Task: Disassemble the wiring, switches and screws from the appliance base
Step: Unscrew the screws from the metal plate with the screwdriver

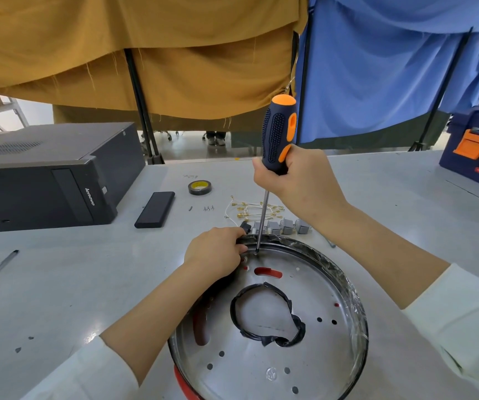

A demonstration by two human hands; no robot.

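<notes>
My right hand (pixel 296 177) gripped the screwdriver (pixel 275 145) upright, tip at the appliance base's (pixel 270 356) far rim. My left hand (pixel 215 252) clasped that rim.

"lenovo" on the black computer case (pixel 45 180) front

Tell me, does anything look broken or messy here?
Yes. The black tape around the big hole in the round metal base is torn and crumpled, hanging loose at its lower right edge.

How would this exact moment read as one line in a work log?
step: unscrewing | right hand: gripping screwdriver, tip at far rim of appliance base | left hand: steadying rim | removed: wires, switches, screws
</notes>
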